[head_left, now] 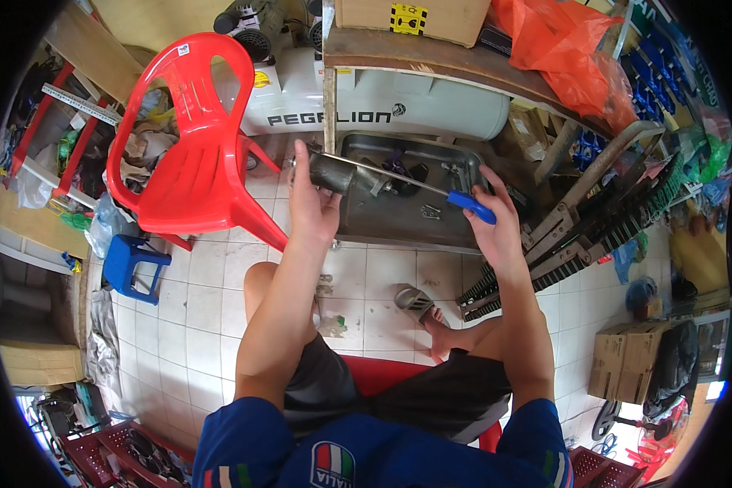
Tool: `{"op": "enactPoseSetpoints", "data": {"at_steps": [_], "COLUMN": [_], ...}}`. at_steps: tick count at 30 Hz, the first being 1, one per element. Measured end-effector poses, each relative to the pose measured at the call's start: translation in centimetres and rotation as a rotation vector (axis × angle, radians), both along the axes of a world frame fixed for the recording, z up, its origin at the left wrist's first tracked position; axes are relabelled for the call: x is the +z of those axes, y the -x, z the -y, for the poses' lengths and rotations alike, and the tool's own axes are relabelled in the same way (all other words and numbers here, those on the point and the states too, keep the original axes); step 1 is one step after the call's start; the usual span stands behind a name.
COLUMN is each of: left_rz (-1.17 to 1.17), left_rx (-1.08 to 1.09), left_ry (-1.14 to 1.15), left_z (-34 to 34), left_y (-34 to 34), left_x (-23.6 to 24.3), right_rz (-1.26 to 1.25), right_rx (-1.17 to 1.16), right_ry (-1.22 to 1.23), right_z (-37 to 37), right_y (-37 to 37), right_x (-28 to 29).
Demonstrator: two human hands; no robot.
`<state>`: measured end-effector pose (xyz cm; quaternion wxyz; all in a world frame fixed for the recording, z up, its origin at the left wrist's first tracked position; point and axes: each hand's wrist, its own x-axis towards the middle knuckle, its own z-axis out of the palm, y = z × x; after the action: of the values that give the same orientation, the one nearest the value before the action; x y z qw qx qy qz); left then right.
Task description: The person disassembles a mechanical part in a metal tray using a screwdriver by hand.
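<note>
Our left hand (313,210) hides part of the metal cylinder (332,173). The small bits (429,212) in the tray (382,224), perhaps screws, are too tiny for us to identify. The upper edge cuts off the cardboard box (455,20) and orange bag (557,45).

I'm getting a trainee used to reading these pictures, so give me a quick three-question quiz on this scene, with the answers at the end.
1. Multiple choice: what colour is the handle of the screwdriver in the right hand?
A) yellow
B) blue
C) green

2. True or false: the red chair stands to the right of the dark tray.

3. Short answer: what does the left hand hold?

Key
1. B, blue.
2. False: the red chair stands to the left of the dark tray.
3. A dark metal cylinder.
</note>
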<state>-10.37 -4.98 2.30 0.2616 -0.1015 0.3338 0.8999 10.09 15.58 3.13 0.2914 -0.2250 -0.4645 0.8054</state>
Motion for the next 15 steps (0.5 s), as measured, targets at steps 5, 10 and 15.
{"op": "enactPoseSetpoints", "data": {"at_steps": [5,10,15], "left_rz": [-0.060,-0.050,-0.062], "left_rx": [0.019,0.050,0.020], "left_ry": [0.004,0.014,-0.014], "left_z": [0.0,-0.2,-0.3], "left_y": [-0.2,-0.2,0.1], "left_x": [0.2,0.4,-0.7], "right_rz": [0.235,0.531,0.461], "right_rx": [-0.031,0.131,0.028], "right_ry": [-0.020,-0.361,-0.371], "right_z": [1.2,-0.4,-0.7], "right_y": [0.4,-0.6,-0.4], "right_x": [1.3,0.9,0.6]}}
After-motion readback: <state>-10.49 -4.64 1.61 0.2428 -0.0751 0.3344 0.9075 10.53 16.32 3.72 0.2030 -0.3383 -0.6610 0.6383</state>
